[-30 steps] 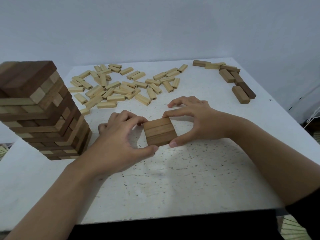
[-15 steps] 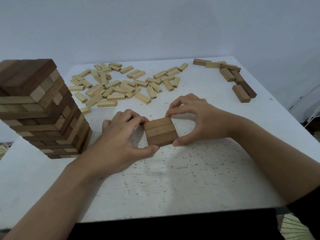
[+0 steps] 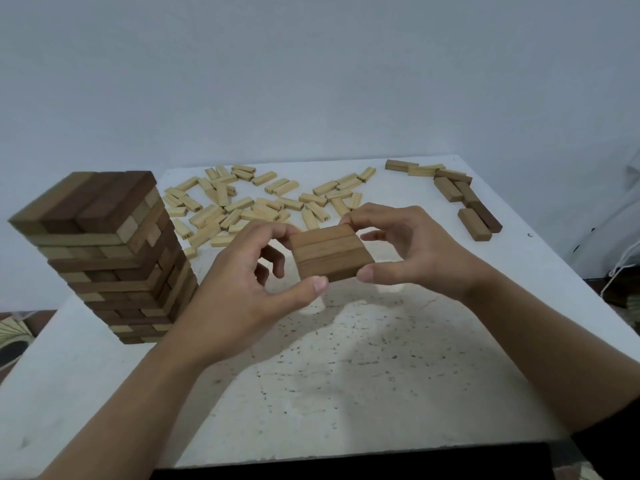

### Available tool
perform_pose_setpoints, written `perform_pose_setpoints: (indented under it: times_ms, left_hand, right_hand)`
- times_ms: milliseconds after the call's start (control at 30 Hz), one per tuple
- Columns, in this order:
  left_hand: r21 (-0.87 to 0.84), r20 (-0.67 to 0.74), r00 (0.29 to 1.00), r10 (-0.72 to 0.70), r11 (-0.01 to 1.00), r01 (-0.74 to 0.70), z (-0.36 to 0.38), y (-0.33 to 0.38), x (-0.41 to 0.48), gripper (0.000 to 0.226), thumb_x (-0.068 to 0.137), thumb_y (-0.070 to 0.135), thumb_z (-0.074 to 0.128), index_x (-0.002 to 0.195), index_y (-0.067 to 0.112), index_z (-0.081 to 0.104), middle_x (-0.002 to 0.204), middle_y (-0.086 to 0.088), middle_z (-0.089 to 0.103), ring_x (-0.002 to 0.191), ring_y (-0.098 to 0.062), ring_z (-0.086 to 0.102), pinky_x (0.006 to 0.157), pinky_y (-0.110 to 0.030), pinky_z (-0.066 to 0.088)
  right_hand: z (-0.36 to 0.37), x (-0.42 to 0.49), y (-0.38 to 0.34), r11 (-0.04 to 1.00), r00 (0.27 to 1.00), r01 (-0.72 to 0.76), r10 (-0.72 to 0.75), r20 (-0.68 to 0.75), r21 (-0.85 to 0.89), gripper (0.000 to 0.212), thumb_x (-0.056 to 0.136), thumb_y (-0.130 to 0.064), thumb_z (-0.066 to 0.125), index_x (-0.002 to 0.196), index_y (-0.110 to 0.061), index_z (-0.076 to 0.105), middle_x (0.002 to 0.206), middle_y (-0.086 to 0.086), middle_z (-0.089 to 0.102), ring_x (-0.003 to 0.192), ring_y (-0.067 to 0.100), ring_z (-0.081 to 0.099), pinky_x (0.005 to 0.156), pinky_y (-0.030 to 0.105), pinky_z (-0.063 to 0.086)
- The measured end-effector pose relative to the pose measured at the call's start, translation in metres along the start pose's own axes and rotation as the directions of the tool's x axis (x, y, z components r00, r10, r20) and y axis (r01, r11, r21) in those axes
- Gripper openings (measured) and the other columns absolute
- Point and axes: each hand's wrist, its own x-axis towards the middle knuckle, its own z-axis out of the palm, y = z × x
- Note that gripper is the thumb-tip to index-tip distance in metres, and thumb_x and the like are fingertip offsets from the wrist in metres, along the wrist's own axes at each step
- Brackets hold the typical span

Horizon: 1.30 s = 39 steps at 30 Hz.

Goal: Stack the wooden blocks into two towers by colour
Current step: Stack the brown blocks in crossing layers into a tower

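Note:
Three brown blocks pressed side by side form a square slab held above the white table. My left hand grips its left and near edge, my right hand its right and far edge. A tall brown tower with several pale blocks in it stands at the left. Many loose pale blocks lie scattered across the far middle of the table. Several loose brown blocks lie at the far right.
A pale wall rises behind the table. The table's near edge meets a dark strip at the bottom. A white cord hangs off to the right, beyond the table edge.
Both hands have lifted the three-block slab off the table surface and it now hangs a little higher and tilted. The camera has tipped, showing more wall.

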Motion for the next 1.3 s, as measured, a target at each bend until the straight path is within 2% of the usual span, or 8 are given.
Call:
perform_pose_setpoints:
  times_ms: [267,367,500,700,900,1000,1067,1300]
  left_hand:
    - [-0.09,-0.007,0.999,0.049,0.995,-0.05,-0.012,0.029,0.0,0.053,0.066,0.066,0.071,0.113,0.043,0.06,0.105,0.01,0.062,0.084,-0.014,0.061,0.072,-0.038,0.053]
    - [-0.101,-0.017,0.997,0.079,0.992,-0.08,-0.019,0.042,-0.003,0.056,0.065,0.066,0.071,0.114,0.042,0.06,0.098,0.011,0.062,0.079,-0.013,0.06,0.071,-0.035,0.054]
    - [-0.09,-0.036,0.989,0.144,0.985,-0.147,-0.031,0.061,-0.009,0.053,0.064,0.064,0.073,0.112,0.044,0.061,0.097,0.014,0.06,0.078,-0.01,0.058,0.071,-0.03,0.055]
    - [0.015,-0.063,0.962,0.266,0.964,-0.266,-0.058,0.087,-0.018,0.053,0.065,0.064,0.073,0.113,0.043,0.061,0.105,0.008,0.063,0.089,-0.019,0.063,0.076,-0.037,0.055]
    - [0.154,-0.078,0.92,0.383,0.917,-0.368,-0.09,0.104,-0.025,0.05,0.066,0.063,0.072,0.111,0.041,0.064,0.111,0.012,0.063,0.102,-0.014,0.065,0.079,-0.015,0.05]
    - [0.205,-0.05,0.914,0.402,0.9,-0.384,-0.107,0.104,-0.025,0.055,0.067,0.063,0.073,0.115,0.038,0.064,0.114,0.012,0.062,0.108,-0.015,0.063,0.081,-0.02,0.052]
    - [0.291,-0.017,0.912,0.409,0.875,-0.387,-0.121,0.102,-0.024,0.056,0.069,0.067,0.07,0.117,0.039,0.063,0.117,0.013,0.062,0.114,-0.015,0.059,0.087,-0.025,0.051]
    - [0.391,0.098,0.943,0.317,0.859,-0.329,-0.181,0.08,-0.01,0.056,0.07,0.074,0.065,0.12,0.05,0.058,0.126,0.021,0.059,0.125,-0.003,0.05,0.096,-0.017,0.036]
  right_hand:
    - [-0.01,-0.004,-0.033,0.995,0.992,0.076,-0.07,-0.1,0.059,0.055,0.072,-0.033,0.079,0.121,-0.01,0.07,0.114,0.008,0.068,0.115,0.03,0.061,0.104,0.059,0.044]
    - [-0.013,-0.008,-0.046,0.989,0.984,0.126,-0.115,-0.137,0.074,0.05,0.073,-0.03,0.078,0.117,-0.008,0.07,0.109,0.005,0.067,0.111,0.03,0.061,0.103,0.059,0.045]
    - [-0.014,-0.01,-0.065,0.978,0.972,0.185,-0.167,-0.165,0.094,0.049,0.072,-0.028,0.077,0.113,-0.003,0.069,0.107,0.016,0.065,0.108,0.037,0.06,0.1,0.061,0.044]
    - [-0.014,-0.007,-0.095,0.957,0.951,0.272,-0.252,-0.18,0.098,0.05,0.07,-0.026,0.078,0.113,-0.002,0.069,0.106,0.008,0.064,0.105,0.031,0.06,0.096,0.053,0.046]
    - [-0.009,0.003,-0.124,0.942,0.928,0.336,-0.326,-0.182,0.024,0.052,0.07,-0.027,0.079,0.115,-0.005,0.069,0.11,0.006,0.065,0.109,0.032,0.06,0.097,0.059,0.046]
    - [-0.004,0.009,-0.135,0.937,0.921,0.347,-0.347,-0.175,-0.034,0.052,0.07,-0.03,0.079,0.116,-0.006,0.069,0.11,0.007,0.065,0.11,0.033,0.06,0.098,0.061,0.044]
    - [0.0,0.014,-0.142,0.934,0.919,0.347,-0.356,-0.171,-0.084,0.052,0.071,-0.034,0.08,0.115,-0.01,0.069,0.11,0.003,0.066,0.111,0.032,0.061,0.099,0.059,0.045]
    - [0.033,0.048,-0.163,0.921,0.927,0.31,-0.348,-0.142,-0.235,0.051,0.066,-0.055,0.077,0.108,-0.028,0.072,0.105,-0.01,0.066,0.111,0.016,0.061,0.099,0.034,0.044]
